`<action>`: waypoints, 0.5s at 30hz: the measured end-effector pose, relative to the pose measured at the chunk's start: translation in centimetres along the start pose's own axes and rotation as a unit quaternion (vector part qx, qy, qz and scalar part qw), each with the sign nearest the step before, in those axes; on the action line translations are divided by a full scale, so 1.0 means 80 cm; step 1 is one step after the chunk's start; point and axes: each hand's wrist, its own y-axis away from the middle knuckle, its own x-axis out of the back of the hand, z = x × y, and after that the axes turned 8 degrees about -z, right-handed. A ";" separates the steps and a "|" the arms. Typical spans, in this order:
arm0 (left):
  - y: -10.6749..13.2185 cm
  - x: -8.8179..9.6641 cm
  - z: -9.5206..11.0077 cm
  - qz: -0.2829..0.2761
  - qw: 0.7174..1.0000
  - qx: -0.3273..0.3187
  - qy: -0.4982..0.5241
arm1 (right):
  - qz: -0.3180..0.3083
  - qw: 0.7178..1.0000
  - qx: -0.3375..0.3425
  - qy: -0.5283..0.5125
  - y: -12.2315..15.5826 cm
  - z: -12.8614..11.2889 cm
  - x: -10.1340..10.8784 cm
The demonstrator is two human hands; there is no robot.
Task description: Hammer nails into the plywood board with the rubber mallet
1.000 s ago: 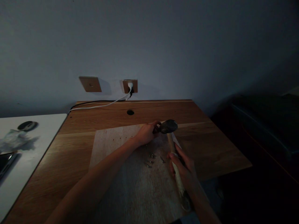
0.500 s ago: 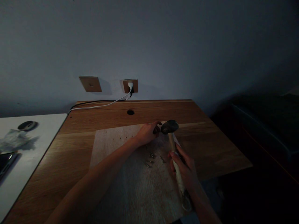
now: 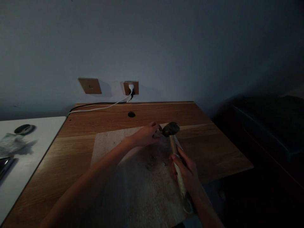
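Observation:
My right hand (image 3: 185, 169) is wrapped around the pale wooden handle of a hammer (image 3: 181, 182), whose dark head points away from me over the far right part of the board. Just left of the hammer head, my left hand (image 3: 147, 134) is low over the board with its fingers curled in. What those fingers hold, if anything, is too dark and small to make out. Beneath both hands lies a pale wooden board (image 3: 140, 196). Several small metal nails or screws (image 3: 152, 163) are scattered on it between my hands, blurred in this frame.
The board rests on a brown wooden table (image 3: 209, 148) with a cable hole (image 3: 131, 114). A white table (image 3: 38, 158) adjoins on the left, bearing a roll of tape (image 3: 25, 129) and crumpled plastic (image 3: 13, 144). Cables (image 3: 99, 109) run from a wall socket (image 3: 131, 88).
My left hand has shifted slightly left and its fingers have drawn in, a little away from the hammer head. The hammer stays in my right hand in nearly the same pose. The view moved slightly.

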 end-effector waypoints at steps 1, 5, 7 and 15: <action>0.006 0.011 0.003 -0.050 0.998 -0.002 -0.024 | -0.002 1.000 0.000 -0.001 -0.001 0.001 0.000; 0.025 0.039 0.011 -0.162 0.984 0.014 -0.075 | -0.009 1.000 0.007 0.014 -0.004 0.001 0.000; 0.029 0.041 0.011 -0.170 0.982 0.014 -0.082 | -0.006 1.000 0.006 0.016 -0.005 0.000 -0.001; 0.029 0.034 0.014 -0.205 0.973 0.029 -0.100 | -0.001 1.000 -0.002 0.013 -0.003 0.001 -0.002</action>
